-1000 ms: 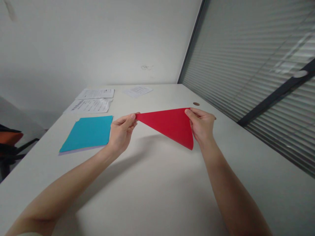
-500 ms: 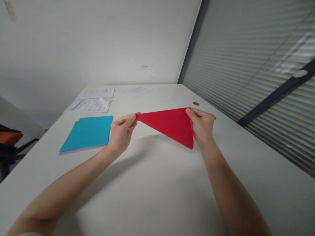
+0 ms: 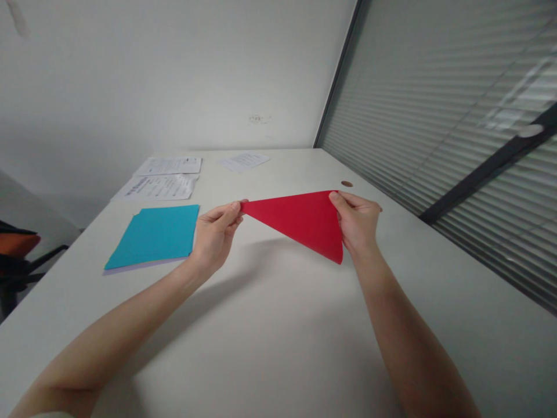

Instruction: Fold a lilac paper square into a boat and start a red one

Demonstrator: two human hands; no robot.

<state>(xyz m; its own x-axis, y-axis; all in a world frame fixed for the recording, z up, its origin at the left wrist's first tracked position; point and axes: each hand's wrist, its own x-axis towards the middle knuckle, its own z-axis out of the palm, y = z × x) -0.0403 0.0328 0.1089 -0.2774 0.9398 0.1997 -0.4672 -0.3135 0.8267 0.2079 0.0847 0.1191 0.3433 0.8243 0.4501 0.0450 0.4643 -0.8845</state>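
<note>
Nudged rightward, the right hand (image 3: pixel 359 225) pinches a red triangular sheet (image 3: pixel 305 222), left hand (image 3: pixel 214 237) pinching its narrow tip.

A plain, bright red sheet (image 3: pixel 300 223), seemingly paper, shows as a smooth triangle just right of the frame's centre, raised above the worktop (image 3: pixel 270 342). Its narrow tip points left, pinched in the left hand (image 3: pixel 215 235); the right hand (image 3: pixel 359 226) grips its upper right corner. The top edge runs nearly level, rising slightly rightward; the lower edge slopes down to a rounded bottom right corner.
</note>
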